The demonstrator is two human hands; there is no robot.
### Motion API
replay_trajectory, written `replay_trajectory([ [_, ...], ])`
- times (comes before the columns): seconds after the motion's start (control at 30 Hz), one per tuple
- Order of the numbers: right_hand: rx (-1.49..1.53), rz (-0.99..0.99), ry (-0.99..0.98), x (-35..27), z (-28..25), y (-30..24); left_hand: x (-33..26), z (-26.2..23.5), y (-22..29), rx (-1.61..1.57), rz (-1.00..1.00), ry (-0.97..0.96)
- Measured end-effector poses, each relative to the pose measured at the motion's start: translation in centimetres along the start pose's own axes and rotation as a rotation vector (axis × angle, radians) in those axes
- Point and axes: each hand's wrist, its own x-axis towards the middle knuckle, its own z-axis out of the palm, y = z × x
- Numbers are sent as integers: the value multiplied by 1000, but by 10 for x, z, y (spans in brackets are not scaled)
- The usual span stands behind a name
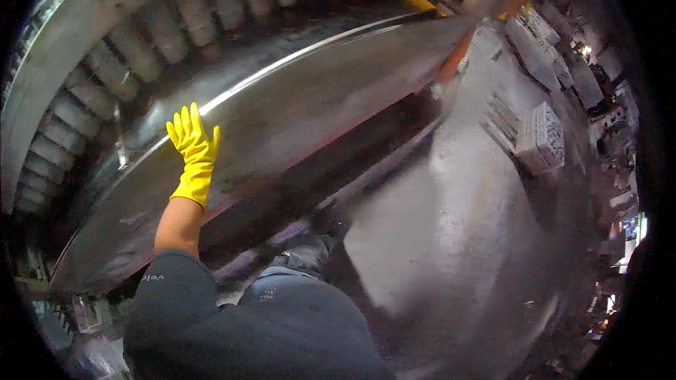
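My left hand [191, 153] wears a yellow rubber glove and is stretched out at the left with its fingers apart. It appears to rest at the bright metal rail [264, 76] that runs along the back edge of a long dark metal ledge [310, 109]. Nothing shows in its grasp. Close to its left, a small metal rod [120, 146] stands behind the rail. My right hand is out of the picture.
Behind the rail lies a curved row of grey rollers or slats [165, 32], bordered by a pale beam [53, 88]. To the right is a grey floor [436, 218], with a light-coloured perforated crate [541, 137] and stacked pale blocks [546, 46]. My leg [306, 257] stands beside the ledge.
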Motion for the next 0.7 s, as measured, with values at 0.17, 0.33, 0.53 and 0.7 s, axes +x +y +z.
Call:
replay_trajectory([
  [0.17, 7, -16, 96, 24, -30, -95, 44, 50, 92, -122, 19, 45],
  [0.33, 85, -74, 203, 67, -63, -189, 97, 92, 197, -232, 81, 39],
  [0.53, 112, -229, 483, 130, -93, -283, 156, 144, 314, -346, 143, 63],
  [0.7, 265, -377, 99, 135, -73, -369, 190, 166, 393, -387, 91, 18],
])
